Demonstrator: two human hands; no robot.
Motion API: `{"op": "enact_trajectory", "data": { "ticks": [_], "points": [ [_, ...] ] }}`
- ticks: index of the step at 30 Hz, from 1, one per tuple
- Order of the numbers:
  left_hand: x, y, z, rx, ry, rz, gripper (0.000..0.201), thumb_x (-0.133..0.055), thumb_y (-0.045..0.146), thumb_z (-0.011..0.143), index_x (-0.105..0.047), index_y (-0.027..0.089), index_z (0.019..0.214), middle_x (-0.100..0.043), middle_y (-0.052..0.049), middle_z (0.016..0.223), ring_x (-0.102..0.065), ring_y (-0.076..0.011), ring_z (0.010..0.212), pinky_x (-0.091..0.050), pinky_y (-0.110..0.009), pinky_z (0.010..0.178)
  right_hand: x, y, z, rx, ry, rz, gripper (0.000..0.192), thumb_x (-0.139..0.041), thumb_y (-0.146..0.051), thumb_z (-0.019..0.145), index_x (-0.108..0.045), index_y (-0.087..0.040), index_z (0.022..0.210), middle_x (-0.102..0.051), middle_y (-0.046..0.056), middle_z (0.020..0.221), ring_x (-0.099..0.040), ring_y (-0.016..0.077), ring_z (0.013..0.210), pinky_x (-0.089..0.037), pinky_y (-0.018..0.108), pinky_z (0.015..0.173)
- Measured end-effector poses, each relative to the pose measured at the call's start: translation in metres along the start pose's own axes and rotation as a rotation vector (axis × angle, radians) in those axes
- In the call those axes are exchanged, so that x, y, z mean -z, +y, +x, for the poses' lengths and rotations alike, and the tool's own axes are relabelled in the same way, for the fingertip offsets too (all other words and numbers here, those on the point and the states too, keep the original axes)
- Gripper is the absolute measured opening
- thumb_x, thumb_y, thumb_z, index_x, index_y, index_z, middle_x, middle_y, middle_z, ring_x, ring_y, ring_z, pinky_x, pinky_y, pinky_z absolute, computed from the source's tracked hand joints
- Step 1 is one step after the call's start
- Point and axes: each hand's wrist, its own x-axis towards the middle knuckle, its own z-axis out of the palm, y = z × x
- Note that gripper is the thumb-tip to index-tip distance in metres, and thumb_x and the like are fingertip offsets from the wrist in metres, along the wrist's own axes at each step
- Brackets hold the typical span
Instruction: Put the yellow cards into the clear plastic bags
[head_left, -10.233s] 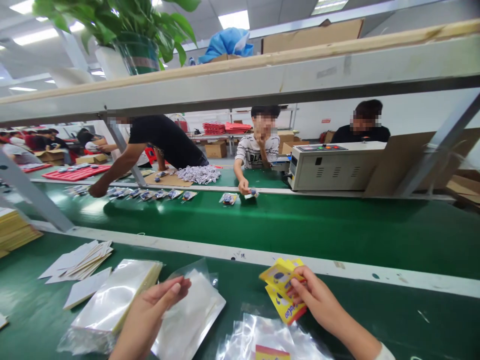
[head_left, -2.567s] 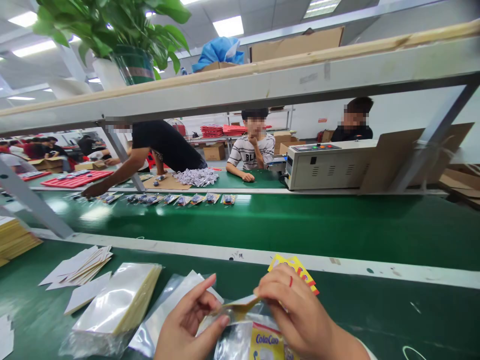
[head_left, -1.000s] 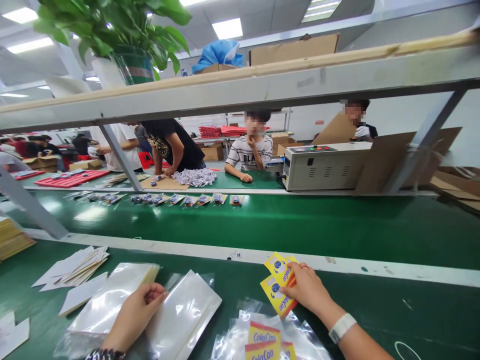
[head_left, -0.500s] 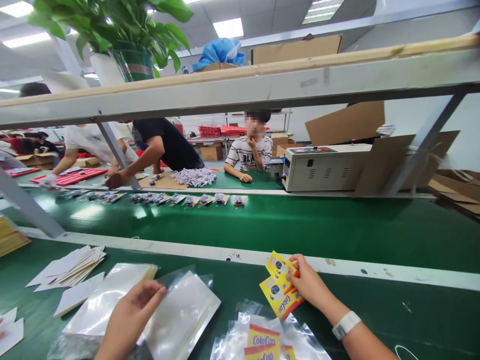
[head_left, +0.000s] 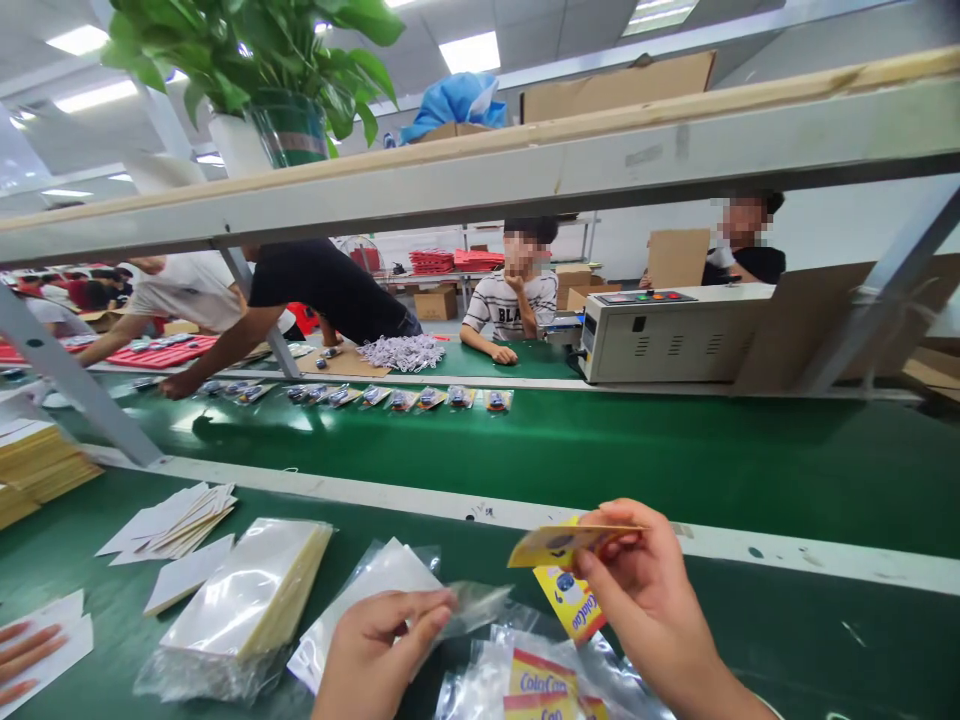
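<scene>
Bagged cards up front. Left hand, beside them, pinches a clear bag, fingertips together; right hand, thumb and fingers clamped on a yellow card (tilted nearly edge-on). Farther off, packets line the green belt.

View is taken at head height, from the near side of a green table; aimed forward and down. Left hand and right hand are framed close, at bottom; shelf is seen crossing above, belt and person farther off.
</scene>
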Motion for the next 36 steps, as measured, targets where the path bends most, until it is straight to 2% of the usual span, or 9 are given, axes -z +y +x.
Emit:
{"op": "enact_trajectory", "data": {
  "ticks": [3,7,11,16,20,24,27,31,36],
  "points": [
    [-0.011,0.004,-0.003,-0.023,0.011,-0.008,0.01,-0.074,0.037,0.07,-0.082,0.03,0.07,-0.081,-0.002,0.071,-0.075,-0.0219,0.067,-0.061,-0.028,0.068,-0.009,-0.007,-0.002,0.142,-0.005,0.014,0.025,-0.06,-0.031,0.092,-0.044,-0.03,0.112,-0.065,0.002,0.085,-0.067,0.0164,0.073,-0.058,0.026,0.062],
    [-0.015,0.0,-0.004,-0.049,0.014,-0.015,0.021,-0.075,0.045,0.069,-0.082,0.028,0.079,-0.082,-0.004,0.08,-0.076,-0.0229,0.074,-0.062,-0.028,0.069,-0.013,-0.005,-0.004,0.294,-0.019,-0.036,0.014,-0.053,-0.022,0.095,-0.051,-0.029,0.107,-0.064,0.005,0.092,-0.067,0.0186,0.085,-0.059,0.029,0.069],
    [-0.015,-0.002,-0.004,-0.056,0.012,-0.038,0.024,-0.077,0.048,0.067,-0.081,0.029,0.08,-0.082,-0.004,0.081,-0.076,-0.0236,0.076,-0.062,-0.028,0.071,-0.012,-0.007,-0.001,0.438,-0.045,0.04,0.022,-0.049,-0.014,0.095,-0.053,-0.031,0.109,-0.061,0.003,0.09,-0.065,0.0178,0.082,-0.058,0.034,0.07],
    [-0.015,0.001,-0.005,-0.079,-0.001,-0.052,0.022,-0.078,0.047,0.066,-0.081,0.03,0.08,-0.081,-0.004,0.079,-0.075,-0.0231,0.075,-0.061,-0.029,0.071,-0.008,-0.003,0.004,0.45,-0.115,0.068,0.027,-0.045,-0.011,0.095,-0.05,-0.031,0.112,-0.059,0.004,0.093,-0.064,0.0185,0.08,-0.058,0.036,0.066],
    [-0.013,0.004,-0.005,-0.081,-0.024,-0.012,0.023,-0.077,0.046,0.066,-0.082,0.031,0.083,-0.081,-0.004,0.082,-0.075,-0.0238,0.077,-0.061,-0.03,0.074,-0.002,0.004,0.006,0.498,-0.268,-0.066,0.037,-0.039,-0.004,0.092,-0.048,-0.031,0.115,-0.059,0.005,0.096,-0.063,0.0206,0.085,-0.057,0.039,0.07],
    [-0.01,0.006,-0.005,-0.082,-0.034,0.017,0.015,-0.077,0.037,0.067,-0.081,0.032,0.08,-0.081,-0.002,0.08,-0.074,-0.0224,0.074,-0.06,-0.028,0.071,-0.001,-0.002,0.01,0.604,-0.397,-0.258,0.046,-0.039,0.002,0.083,-0.047,-0.029,0.116,-0.058,0.005,0.095,-0.06,0.0187,0.083,-0.055,0.034,0.069],
    [-0.008,0.005,-0.004,-0.065,-0.047,0.05,0.012,-0.075,0.033,0.069,-0.081,0.03,0.078,-0.081,-0.002,0.078,-0.074,-0.022,0.072,-0.06,-0.027,0.066,-0.003,-0.011,0.014,0.656,-0.461,-0.33,0.042,-0.039,0.003,0.08,-0.049,-0.026,0.109,-0.059,0.005,0.091,-0.059,0.0171,0.077,-0.053,0.03,0.065],
    [-0.006,0.003,-0.004,-0.066,-0.074,0.055,0.016,-0.075,0.036,0.069,-0.081,0.03,0.082,-0.082,-0.003,0.082,-0.075,-0.0229,0.075,-0.061,-0.029,0.071,-0.001,-0.02,0.021,0.621,-0.471,-0.355,0.04,-0.038,0.002,0.081,-0.048,-0.027,0.106,-0.059,0.004,0.088,-0.058,0.0167,0.074,-0.05,0.028,0.06],
    [-0.009,0.005,-0.005,-0.093,-0.039,0.017,0.014,-0.076,0.03,0.068,-0.081,0.032,0.08,-0.081,-0.002,0.08,-0.075,-0.0219,0.075,-0.061,-0.028,0.071,-0.004,-0.029,0.024,0.63,-0.592,-0.454,0.037,-0.037,0.001,0.081,-0.052,-0.026,0.102,-0.063,0.004,0.085,-0.059,0.0159,0.072,-0.05,0.029,0.064]
  ]
}}
